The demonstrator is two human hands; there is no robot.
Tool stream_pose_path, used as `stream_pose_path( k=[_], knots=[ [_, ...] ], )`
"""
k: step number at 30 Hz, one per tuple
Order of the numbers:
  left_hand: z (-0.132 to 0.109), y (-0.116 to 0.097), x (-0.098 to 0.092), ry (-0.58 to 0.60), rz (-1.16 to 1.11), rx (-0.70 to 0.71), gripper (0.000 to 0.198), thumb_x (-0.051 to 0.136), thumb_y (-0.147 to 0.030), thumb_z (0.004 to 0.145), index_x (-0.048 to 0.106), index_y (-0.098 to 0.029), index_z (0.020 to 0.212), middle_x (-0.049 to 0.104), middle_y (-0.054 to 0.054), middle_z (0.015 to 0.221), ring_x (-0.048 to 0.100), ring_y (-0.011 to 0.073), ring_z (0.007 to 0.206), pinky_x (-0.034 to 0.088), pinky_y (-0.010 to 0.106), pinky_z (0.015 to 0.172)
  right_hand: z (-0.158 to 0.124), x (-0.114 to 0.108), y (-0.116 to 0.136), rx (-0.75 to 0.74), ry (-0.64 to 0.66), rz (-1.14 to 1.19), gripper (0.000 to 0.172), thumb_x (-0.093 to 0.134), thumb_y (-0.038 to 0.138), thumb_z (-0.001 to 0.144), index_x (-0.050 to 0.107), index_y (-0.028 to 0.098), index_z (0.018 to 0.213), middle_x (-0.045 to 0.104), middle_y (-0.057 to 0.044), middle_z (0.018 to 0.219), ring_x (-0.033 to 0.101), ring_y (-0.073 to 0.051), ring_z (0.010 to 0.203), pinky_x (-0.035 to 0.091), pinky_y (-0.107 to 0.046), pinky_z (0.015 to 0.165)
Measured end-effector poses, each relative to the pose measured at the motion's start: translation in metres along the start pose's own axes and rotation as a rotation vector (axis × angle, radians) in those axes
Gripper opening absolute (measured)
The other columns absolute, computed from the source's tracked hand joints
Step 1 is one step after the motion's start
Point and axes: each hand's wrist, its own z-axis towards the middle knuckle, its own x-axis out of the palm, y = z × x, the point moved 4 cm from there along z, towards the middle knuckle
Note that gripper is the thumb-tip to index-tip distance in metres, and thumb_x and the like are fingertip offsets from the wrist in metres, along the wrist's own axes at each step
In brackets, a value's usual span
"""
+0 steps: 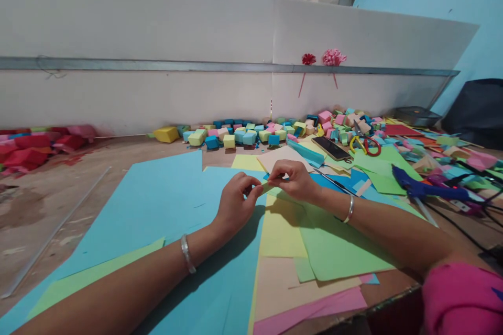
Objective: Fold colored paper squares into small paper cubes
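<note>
Between my two hands is a small piece of light green paper (266, 187), mostly covered by the fingers. My left hand (238, 201) pinches its left end between thumb and fingertips. At its right end my right hand (293, 180) pinches it the same way. Both hands are just above a large blue paper sheet (168, 204) and a yellow sheet (281, 230). Under my right forearm lies a green sheet (341, 241). A pen-like dark stick (334, 182) rests right of my right hand.
Small paper boxes (249, 137) line the white board at the back. A phone (332, 147), yellow-and-red scissors (365, 145) and a blue glue gun (428, 186) with cables lie to the right. Red boxes (29, 149) sit far left, near a clear ruler-like strip (58, 230).
</note>
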Motion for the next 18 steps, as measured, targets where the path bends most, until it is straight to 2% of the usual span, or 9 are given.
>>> stream_pose_path(
  k=[4, 6, 8, 11, 15, 18],
  knots=[
    [-0.001, -0.007, -0.002, -0.01, 0.016, 0.124, 0.012, 0.062, -0.027, 0.083, 0.07, -0.019, 0.08, 0.058, 0.003, 0.073, 0.054, 0.0167, 0.075, 0.041, 0.029, 0.068, -0.001, 0.002, 0.002, 0.03, -0.002, 0.117, 0.011, 0.075, 0.028, 0.075, 0.071, 0.018, 0.071, 0.063, 0.0, 0.066, 0.053, -0.01, 0.059, 0.042, -0.025, 0.055],
    [-0.001, -0.005, -0.005, -0.041, -0.051, 0.081, 0.015, 0.063, -0.029, 0.084, 0.07, -0.019, 0.076, 0.058, 0.002, 0.072, 0.053, 0.0149, 0.071, 0.041, 0.028, 0.066, -0.001, 0.003, -0.001, 0.075, -0.038, 0.164, 0.016, 0.078, 0.033, 0.072, 0.073, 0.019, 0.078, 0.066, -0.001, 0.071, 0.054, -0.011, 0.062, 0.044, -0.026, 0.058],
    [-0.001, 0.001, -0.006, -0.08, -0.144, -0.02, 0.016, 0.063, -0.03, 0.084, 0.069, -0.019, 0.074, 0.058, 0.001, 0.072, 0.052, 0.0128, 0.066, 0.041, 0.026, 0.062, -0.001, 0.003, -0.004, 0.124, -0.076, 0.175, 0.026, 0.08, 0.038, 0.07, 0.073, 0.018, 0.086, 0.067, -0.002, 0.076, 0.054, -0.011, 0.065, 0.045, -0.026, 0.06],
    [-0.001, 0.009, -0.005, -0.124, -0.244, -0.132, 0.018, 0.064, -0.034, 0.083, 0.069, -0.019, 0.075, 0.058, 0.0, 0.073, 0.05, 0.0117, 0.064, 0.04, 0.025, 0.058, -0.001, 0.005, -0.01, 0.178, -0.065, 0.154, 0.027, 0.074, 0.042, 0.075, 0.072, 0.017, 0.083, 0.068, -0.003, 0.076, 0.053, -0.011, 0.064, 0.044, -0.026, 0.06],
    [0.001, 0.012, -0.003, -0.083, -0.232, -0.123, 0.018, 0.064, -0.034, 0.083, 0.07, -0.019, 0.077, 0.061, 0.001, 0.074, 0.051, 0.0127, 0.065, 0.04, 0.026, 0.059, -0.003, 0.004, -0.01, 0.19, -0.079, 0.09, 0.025, 0.069, 0.04, 0.08, 0.07, 0.016, 0.075, 0.066, -0.001, 0.068, 0.05, -0.01, 0.06, 0.041, -0.024, 0.057],
    [0.003, 0.009, -0.004, -0.079, -0.138, -0.044, 0.012, 0.066, -0.031, 0.082, 0.071, -0.02, 0.081, 0.064, 0.001, 0.076, 0.053, 0.0142, 0.07, 0.042, 0.027, 0.065, -0.003, 0.002, -0.001, 0.114, -0.075, -0.015, 0.024, 0.068, 0.038, 0.081, 0.069, 0.016, 0.071, 0.063, -0.001, 0.063, 0.049, -0.01, 0.056, 0.039, -0.024, 0.055]
  ],
)
